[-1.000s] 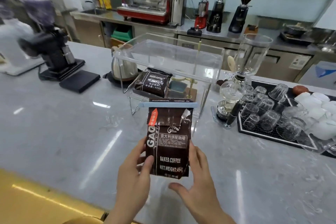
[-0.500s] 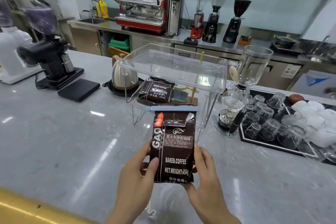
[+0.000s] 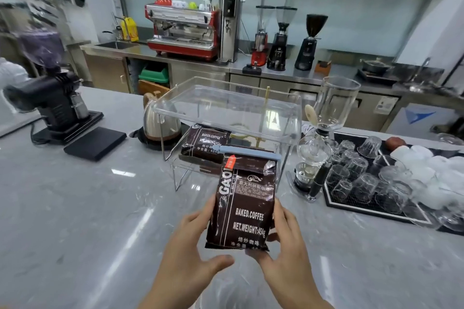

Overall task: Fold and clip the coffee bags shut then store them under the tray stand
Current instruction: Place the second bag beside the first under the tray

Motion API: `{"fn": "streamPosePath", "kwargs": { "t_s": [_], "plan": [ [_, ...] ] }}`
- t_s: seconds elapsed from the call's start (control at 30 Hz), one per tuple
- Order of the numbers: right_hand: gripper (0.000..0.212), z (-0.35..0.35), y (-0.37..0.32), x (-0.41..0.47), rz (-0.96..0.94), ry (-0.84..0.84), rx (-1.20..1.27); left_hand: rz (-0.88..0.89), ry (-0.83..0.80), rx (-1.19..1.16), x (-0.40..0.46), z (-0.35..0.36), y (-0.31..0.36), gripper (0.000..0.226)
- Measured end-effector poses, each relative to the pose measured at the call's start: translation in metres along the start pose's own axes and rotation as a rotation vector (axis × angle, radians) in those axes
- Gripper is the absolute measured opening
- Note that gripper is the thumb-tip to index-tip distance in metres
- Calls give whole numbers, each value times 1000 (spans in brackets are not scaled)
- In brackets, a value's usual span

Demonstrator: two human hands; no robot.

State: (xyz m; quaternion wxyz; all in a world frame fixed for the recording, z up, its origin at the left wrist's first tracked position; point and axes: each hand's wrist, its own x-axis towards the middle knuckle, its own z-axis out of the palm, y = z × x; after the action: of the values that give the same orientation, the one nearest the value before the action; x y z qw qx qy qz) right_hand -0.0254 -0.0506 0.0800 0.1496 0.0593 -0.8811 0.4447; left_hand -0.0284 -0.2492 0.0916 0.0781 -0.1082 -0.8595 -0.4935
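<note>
On the grey surface [image 3: 75,208], going left to right: the left hand [image 3: 190,253] had its fingers curled around the coffee bag [image 3: 244,204], thumb loose below it, and the right hand [image 3: 286,248] held the other edge. Compared with a second earlier, the bag had moved up and forward toward the clear tray stand [image 3: 226,108]. Its blue clip [image 3: 247,152] was on, so probably only stashing it beside the other bag [image 3: 204,143] underneath was left.
</note>
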Motion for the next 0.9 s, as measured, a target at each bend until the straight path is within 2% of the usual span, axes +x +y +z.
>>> {"fn": "streamPosePath", "kwargs": {
  "t_s": [0.2,0.43,0.67,0.9],
  "plan": [
    [117,5,-4,8,41,53,-31,67,90,35,18,4,-6,108],
    [87,15,-16,20,89,172,-78,122,130,21,43,5,-9,87],
    [70,27,-33,40,119,259,-104,169,236,-27,75,11,-12,72],
    [74,39,-45,66,203,216,-87,185,317,-140,109,24,-12,69]
  ]
}}
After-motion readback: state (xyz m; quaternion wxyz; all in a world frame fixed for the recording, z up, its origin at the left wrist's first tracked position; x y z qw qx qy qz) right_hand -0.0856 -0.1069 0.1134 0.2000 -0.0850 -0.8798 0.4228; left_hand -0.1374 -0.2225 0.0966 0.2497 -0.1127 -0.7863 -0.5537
